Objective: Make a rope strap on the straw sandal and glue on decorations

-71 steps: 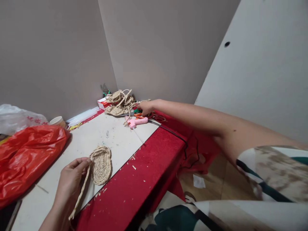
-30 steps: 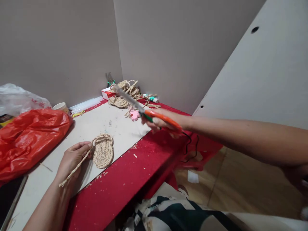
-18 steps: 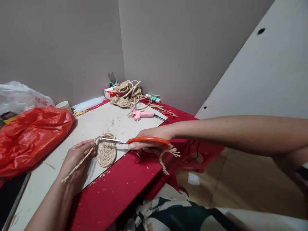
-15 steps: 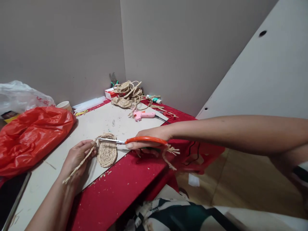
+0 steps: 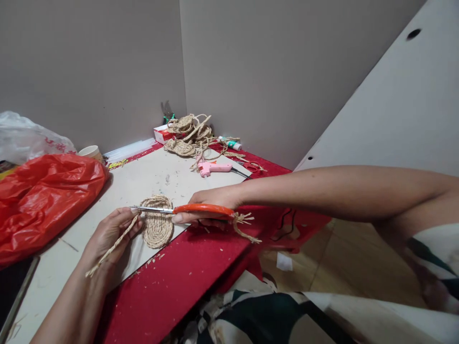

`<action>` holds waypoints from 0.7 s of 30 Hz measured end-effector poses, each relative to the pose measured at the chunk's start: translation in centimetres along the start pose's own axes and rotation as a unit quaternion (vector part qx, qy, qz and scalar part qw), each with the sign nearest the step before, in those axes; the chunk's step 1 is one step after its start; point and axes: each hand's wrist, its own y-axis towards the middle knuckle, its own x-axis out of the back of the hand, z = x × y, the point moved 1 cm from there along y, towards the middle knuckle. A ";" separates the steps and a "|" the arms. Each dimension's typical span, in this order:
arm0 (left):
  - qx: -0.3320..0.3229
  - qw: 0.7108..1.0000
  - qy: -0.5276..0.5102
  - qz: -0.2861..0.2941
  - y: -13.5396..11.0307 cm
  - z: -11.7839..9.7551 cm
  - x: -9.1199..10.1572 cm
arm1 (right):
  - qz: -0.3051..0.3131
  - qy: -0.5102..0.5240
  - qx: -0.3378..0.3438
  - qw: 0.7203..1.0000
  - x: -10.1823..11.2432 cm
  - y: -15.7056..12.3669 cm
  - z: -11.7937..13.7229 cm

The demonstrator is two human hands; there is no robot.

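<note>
My left hand (image 5: 113, 234) pinches a braided straw cord (image 5: 114, 246) whose frayed tail hangs back over the wrist. The cord meets the left edge of an oval coiled straw sole (image 5: 158, 234). In my right hand (image 5: 208, 203) is a pair of orange-handled scissors (image 5: 202, 209), its fingers partly hidden behind the handle. The blades lie across the upper part of the coil, and their tips reach the cord by my left fingertips. A frayed straw end (image 5: 245, 229) sticks out below the scissors' handle.
A pink glue gun (image 5: 215, 167) lies behind my right hand. Beyond it are a heap of braided straw pieces (image 5: 190, 138) and red scissors (image 5: 254, 166). A red plastic bag (image 5: 50, 196) and a paper cup (image 5: 91, 153) stand left. The white board (image 5: 139, 177) covers part of the red cloth (image 5: 168, 286).
My right hand and the scissors have moved left, bringing the blade tips up to the cord at my left fingers. The view has shifted slightly.
</note>
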 end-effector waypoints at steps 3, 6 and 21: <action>0.005 1.000 -0.009 0.003 -0.1 0.1 0.0 | -0.009 0.000 0.003 1.000 -0.2 0.0 0.1; 0.004 1.000 -0.017 0.004 -0.4 0.2 -0.2 | -0.019 -0.004 0.012 1.000 -0.4 0.3 0.0; 0.022 1.000 -0.004 -0.005 0.0 0.1 0.1 | -0.065 -0.014 0.050 0.997 0.4 1.7 -1.0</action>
